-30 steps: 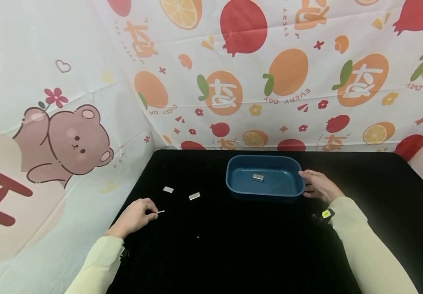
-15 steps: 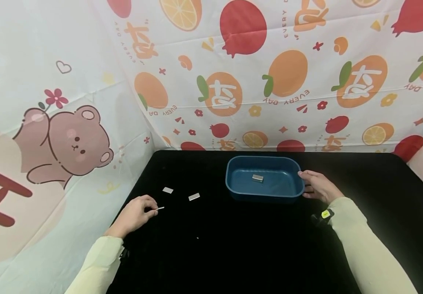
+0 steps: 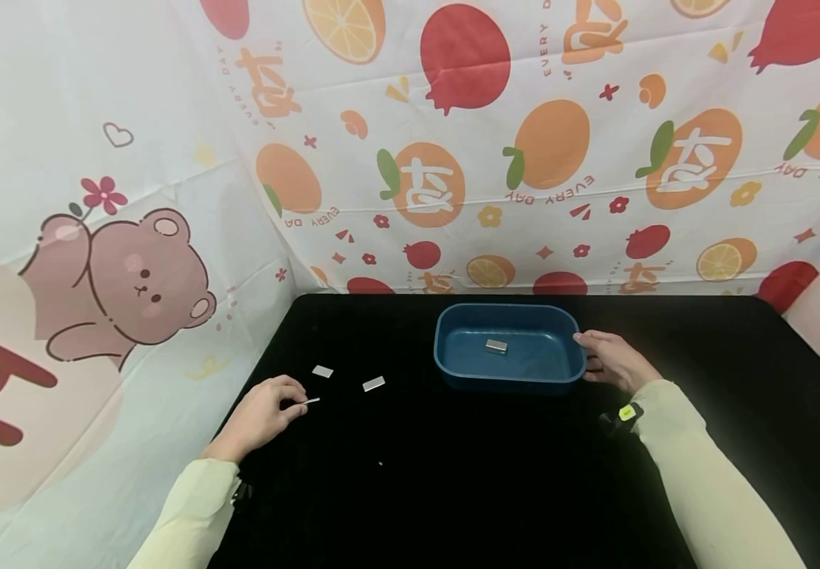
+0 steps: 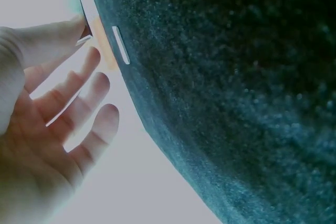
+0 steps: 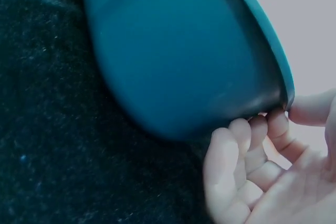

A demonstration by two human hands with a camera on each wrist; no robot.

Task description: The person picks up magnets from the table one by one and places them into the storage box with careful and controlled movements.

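Observation:
My left hand [image 3: 298, 400] is at the left of the black table [image 3: 452, 474] and pinches a thin silver metal plate [image 3: 311, 401] by one end, just above the cloth. In the left wrist view the plate [image 4: 83, 18] stands edge-on at my fingertip, and the other fingers [image 4: 89, 93] are spread. Two more silver plates [image 3: 323, 371] [image 3: 374, 384] lie flat just beyond that hand. My right hand [image 3: 586, 357] grips the right rim of a blue tray [image 3: 445, 336], thumb on top and fingers [image 5: 252, 129] curled under the edge. A small metal block [image 3: 496, 345] lies inside the tray.
Printed fruit and bear cloths [image 3: 132, 261] wall in the table at the back and left. A tiny pale speck [image 3: 380, 463] lies on the cloth near the middle. A black wrist strap with a yellow tag [image 3: 627, 412] sits on my right sleeve.
My left hand has raised the pinched plate slightly off the cloth. The right hand stays on the tray rim.

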